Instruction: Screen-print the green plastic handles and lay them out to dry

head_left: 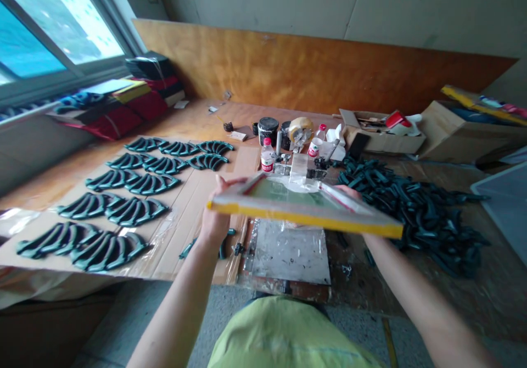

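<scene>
A framed screen (307, 214) is held tilted by both hands above a flat metal plate (288, 250) at the near edge of the work table, and the step in hand is judged to be the handling of this screen over the plate. Its left side is clasped by the left hand (216, 222), thumb uppermost; the opposite side appears to be gripped by the right hand (349, 191), though most of that hand is hidden by the rail. For the next move, a level, even hold seems to be called for, with the rails kept clear of the clamp hardware (298, 167) at the far end; whether the screen is fastened there cannot be told. Behind it, a black tub (268, 129) and two red-capped bottles (267, 159) are grouped; the tub's contents cannot be made out. In an open cardboard box (381, 141), a red object and mixed small items are held, while a second cardboard box (442, 134) is topped by a yellow-edged piece (480, 103). Dark green fan-shaped parts (109, 250) are laid in rows at the left, and loose dark parts (411, 208) are heaped at the right.
</scene>
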A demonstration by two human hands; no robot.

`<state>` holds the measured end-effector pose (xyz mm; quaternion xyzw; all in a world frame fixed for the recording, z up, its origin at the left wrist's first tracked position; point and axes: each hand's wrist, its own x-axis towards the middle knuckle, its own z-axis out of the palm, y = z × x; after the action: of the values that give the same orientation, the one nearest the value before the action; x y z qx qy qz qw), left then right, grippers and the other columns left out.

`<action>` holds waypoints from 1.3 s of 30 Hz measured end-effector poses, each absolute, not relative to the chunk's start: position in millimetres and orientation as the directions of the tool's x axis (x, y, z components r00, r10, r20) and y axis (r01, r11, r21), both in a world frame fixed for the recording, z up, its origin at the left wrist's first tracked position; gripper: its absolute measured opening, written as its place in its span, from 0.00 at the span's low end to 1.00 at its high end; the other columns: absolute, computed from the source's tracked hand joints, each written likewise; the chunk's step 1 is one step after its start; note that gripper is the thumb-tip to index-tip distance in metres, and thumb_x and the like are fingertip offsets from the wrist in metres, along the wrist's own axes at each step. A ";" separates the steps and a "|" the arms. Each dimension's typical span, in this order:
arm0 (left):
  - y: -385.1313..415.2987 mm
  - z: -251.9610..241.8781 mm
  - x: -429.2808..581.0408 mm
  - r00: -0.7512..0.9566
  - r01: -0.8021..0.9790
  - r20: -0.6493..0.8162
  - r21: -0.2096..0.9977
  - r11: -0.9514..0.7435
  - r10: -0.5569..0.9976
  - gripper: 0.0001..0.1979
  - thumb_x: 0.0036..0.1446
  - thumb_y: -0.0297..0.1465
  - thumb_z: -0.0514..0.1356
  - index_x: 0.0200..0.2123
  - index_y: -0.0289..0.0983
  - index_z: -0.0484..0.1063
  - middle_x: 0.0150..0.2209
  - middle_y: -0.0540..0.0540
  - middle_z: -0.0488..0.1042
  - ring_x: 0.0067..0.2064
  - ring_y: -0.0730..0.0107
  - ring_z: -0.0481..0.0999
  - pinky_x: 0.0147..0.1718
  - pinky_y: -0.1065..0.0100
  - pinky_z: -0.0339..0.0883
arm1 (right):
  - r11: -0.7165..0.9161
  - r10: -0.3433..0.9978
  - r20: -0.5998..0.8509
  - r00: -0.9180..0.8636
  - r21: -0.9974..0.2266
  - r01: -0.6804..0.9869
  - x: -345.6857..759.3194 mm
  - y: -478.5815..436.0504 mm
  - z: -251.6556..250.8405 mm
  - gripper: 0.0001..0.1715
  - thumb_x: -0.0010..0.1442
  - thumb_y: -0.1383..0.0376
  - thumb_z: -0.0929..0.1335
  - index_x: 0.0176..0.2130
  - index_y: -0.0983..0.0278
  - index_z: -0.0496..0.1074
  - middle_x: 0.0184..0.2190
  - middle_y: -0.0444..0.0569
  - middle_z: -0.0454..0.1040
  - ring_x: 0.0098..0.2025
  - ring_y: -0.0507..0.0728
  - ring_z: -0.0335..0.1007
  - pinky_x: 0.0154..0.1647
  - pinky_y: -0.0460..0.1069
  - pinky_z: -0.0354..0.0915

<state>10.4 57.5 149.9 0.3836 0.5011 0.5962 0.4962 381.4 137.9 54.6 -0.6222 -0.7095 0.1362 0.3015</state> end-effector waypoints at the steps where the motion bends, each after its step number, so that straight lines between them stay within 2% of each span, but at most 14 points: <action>1: 43.7 135.6 4.5 -0.201 -0.182 -0.119 0.980 0.082 0.972 0.30 0.54 0.57 0.54 0.40 0.36 0.76 0.28 0.47 0.76 0.26 0.71 0.73 0.22 0.72 0.64 | 0.189 0.958 0.285 -0.019 -0.582 0.791 380.2 144.9 60.7 0.17 0.63 0.60 0.63 0.46 0.63 0.76 0.40 0.53 0.80 0.40 0.60 0.77 0.44 0.55 0.72; 4: 8.0 86.9 -5.3 -0.109 -0.140 -0.359 0.929 0.344 0.927 0.30 0.48 0.53 0.63 0.46 0.36 0.75 0.27 0.49 0.76 0.27 0.68 0.74 0.22 0.72 0.63 | 0.331 0.915 0.388 -0.116 -0.553 0.765 350.6 162.6 73.8 0.24 0.59 0.61 0.68 0.54 0.64 0.70 0.50 0.56 0.74 0.46 0.60 0.73 0.49 0.56 0.70; 7: -8.5 39.7 -2.3 -0.103 -0.135 -0.417 0.905 0.402 0.903 0.41 0.45 0.50 0.67 0.59 0.38 0.66 0.28 0.50 0.76 0.29 0.66 0.76 0.26 0.70 0.67 | 0.467 0.865 0.380 -0.327 -0.372 0.802 305.9 175.8 79.3 0.34 0.52 0.65 0.74 0.57 0.65 0.66 0.56 0.59 0.67 0.56 0.63 0.66 0.56 0.57 0.65; 10: -9.4 6.1 3.0 -0.153 -0.089 -0.397 0.918 0.388 0.905 0.43 0.47 0.51 0.65 0.63 0.38 0.60 0.30 0.51 0.75 0.30 0.67 0.76 0.27 0.70 0.68 | 0.449 0.891 0.177 -0.418 -0.212 0.868 275.5 181.6 78.2 0.24 0.53 0.67 0.73 0.50 0.66 0.69 0.47 0.57 0.72 0.50 0.63 0.69 0.52 0.55 0.66; 12: -7.6 -6.2 3.4 -0.162 -0.064 -0.387 0.922 0.381 0.908 0.41 0.48 0.51 0.63 0.62 0.38 0.61 0.32 0.50 0.76 0.32 0.66 0.77 0.29 0.70 0.69 | 0.429 0.903 0.032 -0.429 -0.135 0.893 267.4 177.9 74.1 0.14 0.56 0.66 0.71 0.43 0.66 0.71 0.40 0.56 0.75 0.44 0.62 0.72 0.46 0.53 0.66; 14: -6.9 -11.5 1.8 -0.161 -0.044 -0.385 0.923 0.383 0.909 0.40 0.49 0.51 0.63 0.61 0.37 0.63 0.33 0.48 0.77 0.34 0.65 0.77 0.31 0.70 0.69 | 0.453 0.889 -0.020 -0.457 -0.095 0.886 267.8 166.5 68.1 0.07 0.58 0.67 0.69 0.39 0.66 0.73 0.37 0.56 0.76 0.42 0.61 0.72 0.44 0.52 0.65; 16: -7.5 -12.3 -0.1 -0.162 -0.026 -0.390 0.920 0.391 0.907 0.38 0.49 0.52 0.62 0.59 0.37 0.65 0.34 0.48 0.77 0.34 0.65 0.77 0.31 0.70 0.69 | 0.543 0.838 -0.002 -0.545 -0.098 0.834 274.9 148.8 62.4 0.05 0.58 0.70 0.67 0.37 0.66 0.73 0.37 0.56 0.76 0.43 0.61 0.71 0.44 0.51 0.64; 20: -8.7 -10.1 -0.6 -0.181 -0.020 -0.390 0.919 0.393 0.903 0.37 0.48 0.52 0.63 0.57 0.37 0.68 0.33 0.47 0.78 0.33 0.64 0.77 0.30 0.69 0.69 | 0.761 0.638 0.016 -0.770 -0.166 0.628 299.1 117.5 63.8 0.13 0.55 0.78 0.63 0.36 0.66 0.73 0.35 0.52 0.75 0.43 0.58 0.69 0.43 0.49 0.63; 23: -8.9 -9.8 0.4 -0.187 -0.024 -0.392 0.919 0.394 0.901 0.36 0.47 0.52 0.64 0.55 0.36 0.70 0.32 0.47 0.78 0.34 0.63 0.78 0.31 0.68 0.70 | 0.800 0.565 -0.028 -0.825 -0.225 0.556 308.4 117.7 75.5 0.15 0.52 0.79 0.64 0.34 0.64 0.73 0.33 0.49 0.75 0.40 0.56 0.69 0.40 0.47 0.62; 27: -9.8 -10.0 0.4 -0.182 -0.007 -0.373 0.926 0.378 0.910 0.34 0.50 0.50 0.63 0.55 0.36 0.70 0.35 0.46 0.78 0.36 0.64 0.78 0.33 0.69 0.70 | 0.716 0.683 0.042 -0.729 -0.239 0.656 296.7 126.2 74.2 0.10 0.55 0.75 0.65 0.32 0.62 0.73 0.32 0.48 0.74 0.38 0.56 0.68 0.39 0.48 0.62; 31: -10.9 -7.7 0.1 -0.192 -0.001 -0.375 0.924 0.382 0.907 0.33 0.51 0.50 0.62 0.55 0.35 0.69 0.32 0.46 0.77 0.35 0.64 0.77 0.32 0.69 0.70 | 0.719 0.694 0.200 -0.691 -0.216 0.660 290.1 104.3 49.9 0.15 0.57 0.77 0.62 0.38 0.65 0.74 0.36 0.53 0.74 0.44 0.59 0.67 0.45 0.52 0.64; 34: -10.8 -2.0 1.5 -0.198 -0.027 -0.397 0.916 0.400 0.896 0.34 0.50 0.50 0.63 0.54 0.35 0.69 0.31 0.47 0.77 0.33 0.65 0.77 0.31 0.69 0.69 | 0.759 0.646 0.185 -0.740 -0.254 0.599 297.0 94.5 48.3 0.14 0.59 0.75 0.63 0.39 0.64 0.75 0.35 0.51 0.75 0.43 0.58 0.68 0.45 0.51 0.65; 37: -10.5 13.2 3.1 -0.190 -0.071 -0.427 0.904 0.422 0.884 0.35 0.48 0.50 0.65 0.55 0.35 0.69 0.33 0.47 0.78 0.31 0.66 0.77 0.29 0.69 0.69 | 0.687 0.720 0.174 -0.672 -0.319 0.653 296.0 116.0 66.6 0.09 0.59 0.69 0.68 0.41 0.62 0.76 0.37 0.49 0.77 0.42 0.57 0.71 0.44 0.50 0.66; 39: -9.9 30.7 2.7 -0.159 -0.104 -0.439 0.898 0.428 0.884 0.38 0.47 0.49 0.66 0.57 0.36 0.66 0.32 0.47 0.78 0.29 0.67 0.77 0.28 0.69 0.69 | 0.594 0.802 0.195 -0.565 -0.366 0.717 289.5 142.2 81.5 0.17 0.57 0.66 0.71 0.48 0.60 0.74 0.42 0.49 0.77 0.44 0.57 0.72 0.45 0.50 0.66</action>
<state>2.7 -9.9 30.7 0.3120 0.6251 0.4346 0.5683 289.5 142.2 81.5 -0.4335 -0.8758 0.1236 0.1724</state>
